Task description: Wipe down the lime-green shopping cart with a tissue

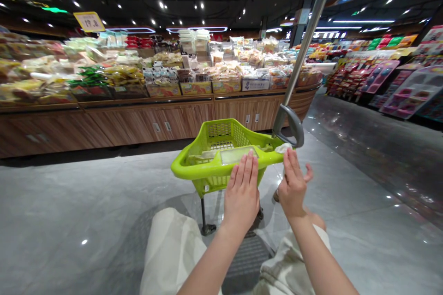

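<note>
The person's forearms (215, 259) and pale trousers (170, 249) lie nearest, on the near side of the green shopping cart (204, 171). The left hand (242, 189) is flat, straight fingers side by side, its fingertips on the pale panel (228, 156) set in the cart's near rim. The right hand (293, 184) has its fingers stretched to a crumpled white wad (283, 148) on the cart's right corner; whether it grips or only presses the wad, I cannot tell. The cart's basket shows slotted walls and floor; a pale-green piece just inside its near rim may be a flap, though the rim partly hides it. At the cart's right corner stands a grey loop handle (298, 128), below a metal pole (308, 39).

Beyond the cart runs a wood-fronted tabletop (194, 111) lined with cartons. Behind the cart, a white-and-blue carton (255, 84) and orange cartons (195, 88) hold bagged goods; left of the cart, one carton holds black-and-white packets (162, 75), and a dark bin (92, 94) holds green packets (90, 76).
</note>
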A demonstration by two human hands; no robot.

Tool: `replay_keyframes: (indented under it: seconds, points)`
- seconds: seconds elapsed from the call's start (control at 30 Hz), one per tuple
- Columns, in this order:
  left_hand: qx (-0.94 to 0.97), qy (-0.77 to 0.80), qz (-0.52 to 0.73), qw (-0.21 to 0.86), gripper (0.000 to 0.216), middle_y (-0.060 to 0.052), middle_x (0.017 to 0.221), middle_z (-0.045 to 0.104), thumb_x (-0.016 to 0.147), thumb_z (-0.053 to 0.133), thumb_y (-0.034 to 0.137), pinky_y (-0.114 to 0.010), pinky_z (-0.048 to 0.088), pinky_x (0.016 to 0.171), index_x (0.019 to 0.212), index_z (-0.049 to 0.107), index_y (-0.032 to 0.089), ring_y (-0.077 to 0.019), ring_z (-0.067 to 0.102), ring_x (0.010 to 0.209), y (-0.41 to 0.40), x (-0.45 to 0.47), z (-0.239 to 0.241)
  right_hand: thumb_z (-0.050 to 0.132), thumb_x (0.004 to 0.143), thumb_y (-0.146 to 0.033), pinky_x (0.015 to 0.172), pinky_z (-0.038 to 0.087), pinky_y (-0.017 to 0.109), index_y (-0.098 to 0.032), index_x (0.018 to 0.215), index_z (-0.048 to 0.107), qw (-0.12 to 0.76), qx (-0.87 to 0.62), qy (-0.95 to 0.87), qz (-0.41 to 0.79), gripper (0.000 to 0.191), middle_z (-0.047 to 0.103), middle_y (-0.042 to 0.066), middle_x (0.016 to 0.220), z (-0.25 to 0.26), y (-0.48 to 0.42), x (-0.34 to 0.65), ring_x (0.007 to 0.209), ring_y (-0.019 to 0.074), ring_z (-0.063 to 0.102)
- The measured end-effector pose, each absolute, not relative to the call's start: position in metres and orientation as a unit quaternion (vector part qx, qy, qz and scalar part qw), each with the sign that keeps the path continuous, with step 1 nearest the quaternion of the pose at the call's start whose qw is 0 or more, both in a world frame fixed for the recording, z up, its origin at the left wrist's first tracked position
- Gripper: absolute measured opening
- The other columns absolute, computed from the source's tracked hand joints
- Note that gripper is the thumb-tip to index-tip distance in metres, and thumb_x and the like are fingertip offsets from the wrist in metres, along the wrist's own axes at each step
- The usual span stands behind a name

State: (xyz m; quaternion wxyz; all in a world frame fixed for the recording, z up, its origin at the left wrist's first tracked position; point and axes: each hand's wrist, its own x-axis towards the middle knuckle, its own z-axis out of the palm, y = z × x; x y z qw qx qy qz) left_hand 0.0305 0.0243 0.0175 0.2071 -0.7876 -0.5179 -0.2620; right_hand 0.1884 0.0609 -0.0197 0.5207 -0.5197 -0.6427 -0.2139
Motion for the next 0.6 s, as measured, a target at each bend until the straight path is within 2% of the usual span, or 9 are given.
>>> replay_keyframes:
  seconds: [0.17,0.27,0.4,0.5,0.6]
  points:
    - [-0.782,-0.521,-0.262,0.22,0.076,-0.007,0.162,0.016,0.084,0.046,0.017,-0.037,0.022,0.121,0.153,0.016,0.008,-0.0205,0.012,0.15,0.024,0.03,0.015,0.033,0.081,-0.001,0.115,0.016,0.048,-0.027,0.153,0.023,0.459,-0.445,-0.747,-0.182,0.077,0.047,0.013,0.147,-0.017,0.048,0.175,0.135,0.021,0.046]
    - [-0.787,-0.518,-0.259,0.211,0.076,-0.008,0.162,0.017,0.085,0.046,0.018,-0.038,0.023,0.121,0.153,0.016,0.008,-0.0209,0.014,0.15,0.022,0.029,0.016,0.034,0.081,-0.001,0.116,0.013,0.051,-0.029,0.151,0.03,0.488,-0.486,-0.697,-0.202,0.075,0.049,0.01,0.146,-0.022,0.056,0.19,0.134,0.0216,0.047]
    - [-0.788,-0.52,-0.263,0.2,0.077,-0.008,0.162,0.017,0.084,0.048,0.018,-0.039,0.021,0.121,0.153,0.016,0.007,-0.0218,0.015,0.15,0.022,0.032,0.017,0.032,0.083,-0.002,0.114,0.017,0.051,-0.029,0.15,0.033,0.534,-0.524,-0.627,-0.218,0.072,0.049,0.011,0.146,-0.023,0.062,0.189,0.135,0.0223,0.046]
    - [-0.785,-0.523,-0.266,0.2,0.079,-0.009,0.162,0.018,0.083,0.049,0.018,-0.04,0.023,0.12,0.153,0.015,0.007,-0.0228,0.015,0.15,0.023,0.034,0.016,0.033,0.083,-0.002,0.114,0.019,0.049,-0.027,0.152,0.027,0.498,-0.472,-0.703,-0.187,0.074,0.046,0.013,0.148,-0.019,0.053,0.173,0.136,0.0215,0.045]
    - [-0.785,-0.523,-0.264,0.201,0.078,-0.008,0.162,0.019,0.084,0.049,0.018,-0.04,0.024,0.12,0.153,0.016,0.008,-0.0221,0.015,0.149,0.023,0.032,0.016,0.034,0.081,-0.002,0.115,0.016,0.048,-0.027,0.153,0.024,0.465,-0.451,-0.741,-0.178,0.077,0.047,0.012,0.148,-0.017,0.049,0.175,0.137,0.0211,0.044]
